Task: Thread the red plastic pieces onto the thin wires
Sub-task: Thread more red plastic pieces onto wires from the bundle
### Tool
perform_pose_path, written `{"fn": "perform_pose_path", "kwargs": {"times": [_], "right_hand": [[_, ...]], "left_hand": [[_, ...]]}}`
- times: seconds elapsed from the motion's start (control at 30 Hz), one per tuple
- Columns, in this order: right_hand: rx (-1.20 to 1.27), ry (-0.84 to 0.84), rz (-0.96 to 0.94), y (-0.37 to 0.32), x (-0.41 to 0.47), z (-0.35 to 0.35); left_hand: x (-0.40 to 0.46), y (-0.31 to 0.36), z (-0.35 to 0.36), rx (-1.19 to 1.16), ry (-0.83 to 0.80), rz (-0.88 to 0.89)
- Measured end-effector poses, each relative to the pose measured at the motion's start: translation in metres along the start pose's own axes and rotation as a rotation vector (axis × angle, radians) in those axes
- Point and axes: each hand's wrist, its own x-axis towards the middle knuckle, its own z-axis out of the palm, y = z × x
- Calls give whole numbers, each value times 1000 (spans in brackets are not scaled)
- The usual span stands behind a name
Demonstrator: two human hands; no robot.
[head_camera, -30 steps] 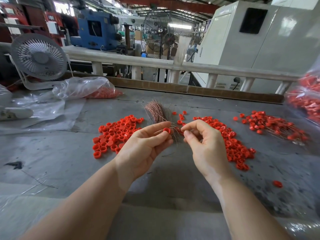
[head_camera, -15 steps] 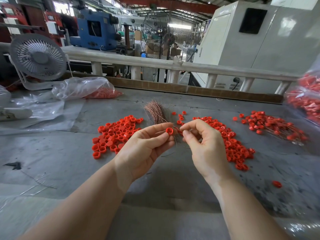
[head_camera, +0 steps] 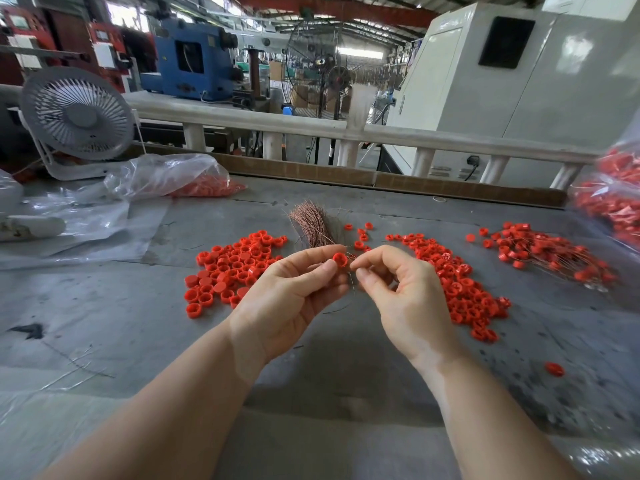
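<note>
A grey, scuffed surface (head_camera: 104, 306) fills the lower view, with a pale rail (head_camera: 242, 114) along its far edge. A white desk fan (head_camera: 78, 117) stands at the far left, beside clear bags (head_camera: 162, 174), one holding red pieces. Another bag (head_camera: 613, 202) of red pieces sits at the right edge.

Three heaps of red pieces lie on the surface: the left pile (head_camera: 232, 268), the middle pile (head_camera: 460, 285) just right of the hands, and the far pile (head_camera: 547, 251), where the pieces appear to be on wires already, though the blur there makes that uncertain. A wire bundle (head_camera: 313, 226) of coppery strands lies between the left and middle piles, just beyond the hands. One stray piece (head_camera: 554, 369) lies alone at the near right.

Both hands are held above the surface in front of the bundle. The left hand (head_camera: 294, 299) has its grip pinching a red piece (head_camera: 340, 260) between thumb and forefinger. The right hand (head_camera: 405, 299) has its grip pressed together, thumb to forefinger, on a thin wire (head_camera: 351, 280) just beside the piece; the wire tip is too fine to see clearly.
</note>
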Motion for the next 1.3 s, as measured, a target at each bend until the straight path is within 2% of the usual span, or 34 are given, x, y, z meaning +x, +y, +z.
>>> {"fn": "perform_pose_path", "kwargs": {"times": [0.53, 1.3], "right_hand": [[71, 10, 32, -3, 1, 0], [22, -32, 69, -5, -1, 0]], "left_hand": [[-1, 2, 2, -73, -20, -60], [-1, 3, 0, -75, -6, -35]]}}
